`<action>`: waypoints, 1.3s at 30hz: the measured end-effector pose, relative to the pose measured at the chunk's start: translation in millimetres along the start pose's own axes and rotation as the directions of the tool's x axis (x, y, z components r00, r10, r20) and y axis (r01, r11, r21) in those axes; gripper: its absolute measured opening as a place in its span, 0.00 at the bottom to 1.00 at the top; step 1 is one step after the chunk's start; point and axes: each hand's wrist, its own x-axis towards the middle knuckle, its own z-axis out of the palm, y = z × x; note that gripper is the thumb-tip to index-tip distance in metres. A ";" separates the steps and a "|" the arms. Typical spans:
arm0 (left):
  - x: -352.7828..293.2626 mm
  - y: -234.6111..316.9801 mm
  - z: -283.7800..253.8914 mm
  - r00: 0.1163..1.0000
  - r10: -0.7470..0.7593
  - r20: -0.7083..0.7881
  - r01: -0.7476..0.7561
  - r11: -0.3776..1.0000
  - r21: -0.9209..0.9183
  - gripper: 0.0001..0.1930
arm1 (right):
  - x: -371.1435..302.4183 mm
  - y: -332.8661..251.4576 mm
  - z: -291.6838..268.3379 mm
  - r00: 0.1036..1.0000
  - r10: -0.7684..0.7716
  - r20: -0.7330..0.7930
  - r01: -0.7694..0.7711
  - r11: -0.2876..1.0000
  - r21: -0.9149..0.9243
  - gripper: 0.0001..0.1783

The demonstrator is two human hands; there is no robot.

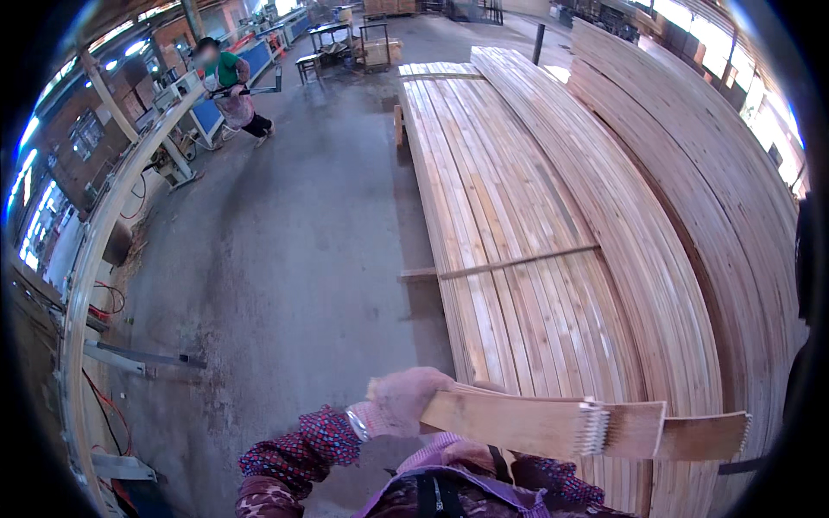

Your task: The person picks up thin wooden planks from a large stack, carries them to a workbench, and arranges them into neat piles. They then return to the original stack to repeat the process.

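Note:
My left hand [413, 401], in what looks like a pale pinkish glove, is closed around the left end of several short wooden boards [518, 421]. The boards are held together, roughly level, in front of my body and over the near end of a lumber stack. Comb-like finger joints [592, 427] are cut into their right ends, which are staggered. A patterned sleeve [561, 479] on my right arm shows below the boards. My right hand itself is hidden behind them, so its grip cannot be seen.
Long planks [509, 216] lie stacked ahead, with a thin strip [518, 259] across them. Taller wood stacks [691, 164] stand to the right. A long machine rail [104, 224] runs along the left. Another person [231, 86] stands beside it, far left. Concrete floor [285, 233] lies between.

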 end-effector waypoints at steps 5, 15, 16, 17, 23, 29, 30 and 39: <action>30.3 -29.5 -90.3 0.921 -0.134 -0.365 0.035 0.963 -0.266 0.30 | 112.6 -45.5 53.7 0.995 0.010 0.102 -0.021 0.994 0.110 0.26; 79.6 -168.6 -262.6 0.880 -0.231 -0.416 0.179 0.971 -0.160 0.37 | 401.0 -80.5 116.5 0.785 0.438 0.438 -0.562 0.801 0.205 0.19; 90.4 -187.9 -278.3 0.891 -0.156 -0.426 0.129 0.988 -0.090 0.37 | 423.2 -91.9 126.9 0.796 0.440 0.416 -0.544 0.821 0.172 0.19; 99.8 -204.7 -296.9 0.897 -0.090 -0.433 0.090 0.996 -0.020 0.38 | 429.6 -124.9 149.4 0.824 0.420 0.379 -0.510 0.843 0.173 0.19; 195.2 -276.3 -443.1 0.957 -0.131 -0.259 0.126 0.991 -0.039 0.39 | 570.0 -211.6 200.2 0.946 0.316 0.067 -0.314 0.949 -0.040 0.13; 291.6 -346.9 -557.2 0.983 -0.129 -0.134 0.115 0.987 -0.109 0.39 | 708.2 -279.8 218.0 0.881 0.371 0.292 -0.420 0.898 0.127 0.10; 307.0 -365.4 -570.9 0.983 -0.079 -0.168 0.072 0.996 -0.047 0.37 | 738.5 -278.8 216.3 0.862 0.413 0.295 -0.465 0.875 0.136 0.11; 433.5 -514.4 -706.3 0.847 -0.101 -0.523 0.122 0.992 0.006 0.23 | 1010.5 -308.0 233.2 0.918 0.261 0.298 -0.341 0.904 0.259 0.19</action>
